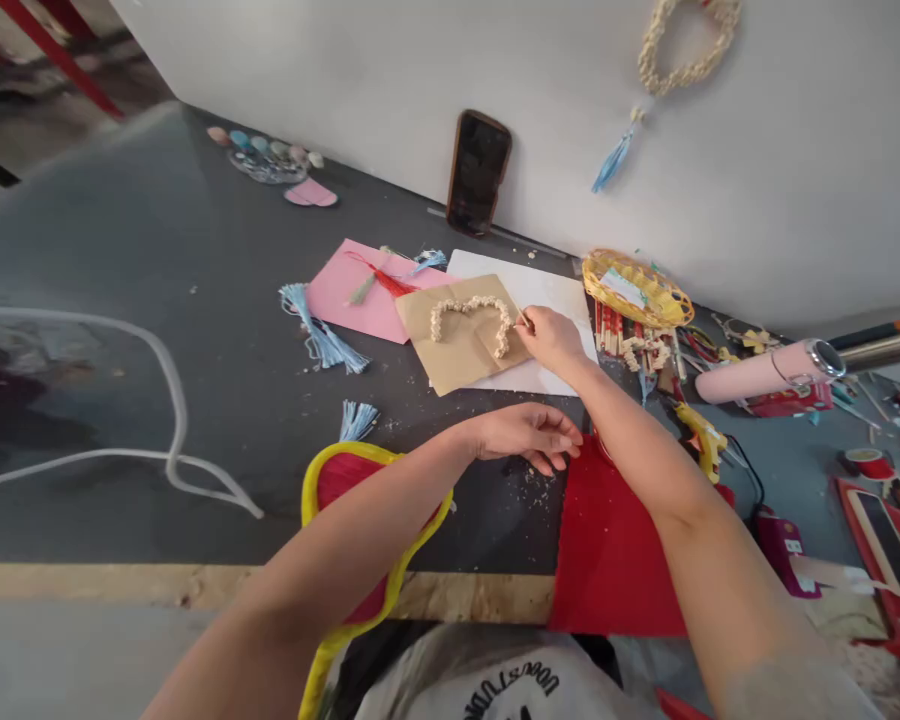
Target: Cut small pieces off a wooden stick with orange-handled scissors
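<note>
My right hand [553,340] pinches a thin pale stick [523,317] at the right edge of a sheet of brown paper [450,372]. On that paper lies an unfinished-looking curve of small cream beads or pieces [474,303], shaped like the top of a heart, with its open side towards me. My left hand [529,435] hovers nearer to me, fingers loosely bent and apart, with nothing in it. Its fingertips are at the corner of a red cloth [607,540]. White paper [510,265] and pink paper [352,290] lie beneath or beside the brown sheet.
Blue tassels [322,335] and a red tassel [390,282] lie left. A phone [480,170] leans on the wall, near a hanging heart [649,60]. At right are a yellow basket [596,275], a pink flask [765,372] and a yellow glue gun [703,440]. A white cable [176,400] crosses the left side.
</note>
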Demonstrator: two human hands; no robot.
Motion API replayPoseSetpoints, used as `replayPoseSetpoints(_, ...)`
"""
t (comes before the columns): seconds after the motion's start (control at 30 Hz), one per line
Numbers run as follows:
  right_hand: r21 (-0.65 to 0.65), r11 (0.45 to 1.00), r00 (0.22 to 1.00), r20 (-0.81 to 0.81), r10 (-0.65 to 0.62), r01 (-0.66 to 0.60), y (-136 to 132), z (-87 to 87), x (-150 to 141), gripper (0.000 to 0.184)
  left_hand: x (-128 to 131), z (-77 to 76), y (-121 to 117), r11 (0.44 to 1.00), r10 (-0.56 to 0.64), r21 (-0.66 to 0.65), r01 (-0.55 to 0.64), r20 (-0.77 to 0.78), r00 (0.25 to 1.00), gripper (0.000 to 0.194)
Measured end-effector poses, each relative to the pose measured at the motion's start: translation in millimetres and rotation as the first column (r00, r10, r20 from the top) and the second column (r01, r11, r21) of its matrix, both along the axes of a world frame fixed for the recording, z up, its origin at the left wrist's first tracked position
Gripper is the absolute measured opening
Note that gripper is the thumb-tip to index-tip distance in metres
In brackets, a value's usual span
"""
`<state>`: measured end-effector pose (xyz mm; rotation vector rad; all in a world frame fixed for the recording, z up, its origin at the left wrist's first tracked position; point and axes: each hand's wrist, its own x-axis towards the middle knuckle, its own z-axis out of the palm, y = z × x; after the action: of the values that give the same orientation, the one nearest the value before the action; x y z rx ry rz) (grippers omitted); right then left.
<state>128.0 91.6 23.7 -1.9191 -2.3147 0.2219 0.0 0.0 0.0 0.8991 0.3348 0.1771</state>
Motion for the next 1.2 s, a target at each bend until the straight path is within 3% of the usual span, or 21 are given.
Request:
replayPoseSetpoints(0.17,0.016,0.999,0.996,0.074,0.041,-0.042,-1,-1.3,-4,0.019,1,-1.2,-1,1.0,-0.002,0.008,0.002,0.008,1.0,0.043)
replayPoseSetpoints(0.43,0.032,0.992,0.99,0.066,0.122,-0.124,-21,16.5,-5,0.018,1,-0.5,-1,1.0,-0.008,0.012,0.008,0.016,1.0,0.047)
replayPoseSetpoints(0.53,0.023,0.978,0.977,0.06,0.205,-0.207,-33,19.5,-3,0.016,1,-1.4,-1,0.999,-0.031,0.019,0.03,0.021,0.999,0.051)
replayPoseSetpoints(0.67,-0.002,0.945,0.931,0.168,0.323,-0.327,-46,20.6,-7,0.019,1,-3.9,0,0.998,-0.06,0.04,0.058,0.042,0.997,0.047)
replayPoseSetpoints(0.87,-0.041,0.946,0.899,0.299,0.32,-0.323,-49,24.8,-17,0.021,1,-6.4,0,0.997,-0.07,0.048,0.067,0.059,0.996,0.05)
replayPoseSetpoints(1.2,-0.019,0.925,0.872,0.327,0.364,-0.379,-47,22.5,-21,0.023,4,-13.0,0,0.996,-0.066,0.057,0.062,0.077,0.995,0.046)
